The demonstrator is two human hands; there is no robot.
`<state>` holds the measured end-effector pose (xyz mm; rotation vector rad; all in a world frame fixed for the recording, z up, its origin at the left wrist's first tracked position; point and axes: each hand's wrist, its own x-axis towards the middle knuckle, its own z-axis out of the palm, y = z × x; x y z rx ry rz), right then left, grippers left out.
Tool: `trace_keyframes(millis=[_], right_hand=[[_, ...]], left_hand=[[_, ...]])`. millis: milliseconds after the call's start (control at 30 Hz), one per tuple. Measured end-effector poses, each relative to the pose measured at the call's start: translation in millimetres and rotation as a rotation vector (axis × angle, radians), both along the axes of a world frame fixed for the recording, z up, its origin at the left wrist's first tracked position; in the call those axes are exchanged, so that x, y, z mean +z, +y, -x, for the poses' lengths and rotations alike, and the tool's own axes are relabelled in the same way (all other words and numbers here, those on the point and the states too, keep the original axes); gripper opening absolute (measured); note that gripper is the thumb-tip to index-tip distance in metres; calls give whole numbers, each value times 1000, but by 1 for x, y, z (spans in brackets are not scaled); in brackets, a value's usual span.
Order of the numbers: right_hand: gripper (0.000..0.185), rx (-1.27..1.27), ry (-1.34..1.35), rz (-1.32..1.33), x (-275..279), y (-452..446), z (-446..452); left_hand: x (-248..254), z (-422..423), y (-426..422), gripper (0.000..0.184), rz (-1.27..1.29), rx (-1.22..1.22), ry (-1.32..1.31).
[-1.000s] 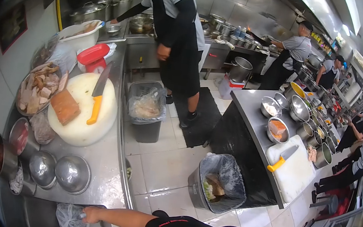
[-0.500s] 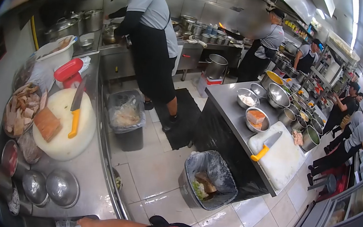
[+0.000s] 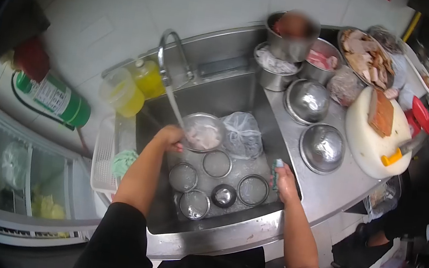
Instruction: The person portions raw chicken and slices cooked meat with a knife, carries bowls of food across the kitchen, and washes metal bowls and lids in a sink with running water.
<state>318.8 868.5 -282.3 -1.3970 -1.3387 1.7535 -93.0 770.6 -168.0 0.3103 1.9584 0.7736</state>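
My left hand (image 3: 171, 138) is at the left rim of a metal bowl (image 3: 202, 132) with pale pieces in it, fingers closed on the rim. Water runs from the curved faucet (image 3: 166, 69) towards that bowl. At the sink's right edge, my right hand (image 3: 285, 182) is wrapped round a small green and white item (image 3: 276, 174), too small to name. Between the hands, several round metal containers (image 3: 253, 190) sit in shallow water in the sink (image 3: 159, 214). A clear plastic bag (image 3: 242, 134) lies right of the bowl.
Upturned metal bowls (image 3: 322, 148) and pots of meat (image 3: 322, 60) stand right of the sink. Beyond them is a round white cutting board (image 3: 359, 138) with a meat block and knife. Yellow liquid containers (image 3: 123, 92) and a green cylinder (image 3: 60, 98) are left. A person's leg (image 3: 378, 238) shows at right.
The view has swung from the kitchen aisle down to the sink. My left hand and the running water now show; my right hand has come off the plastic bag.
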Motion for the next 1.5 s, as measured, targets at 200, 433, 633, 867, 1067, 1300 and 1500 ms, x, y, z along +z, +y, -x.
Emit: trace_keyframes(millis=[200,433,633,867,1067,1300,1500], right_hand=[[47,-58,62,154,43,-10,2],[56,177,-212,-755,110,-20,105],[72,393,-720,-1224,105,-38,222],[59,1325,-394,-452,73,-33,255],[37,803,-718,-921,60,-39,239],[25,937,-289,-698,42,-47,251],[37,482,-611,-912,57,-43,243]], left_hand=[[24,-4,20,43,164,-794,1084],[7,11,-34,75,-361,-504,1064],[-23,-92,-56,64,-525,304,-311],[-40,-77,-57,59,-556,423,-177],[-19,-91,-62,41,-507,275,-109],[-69,-26,-52,40,-690,-20,184],[-49,-62,-56,50,-457,-73,227]])
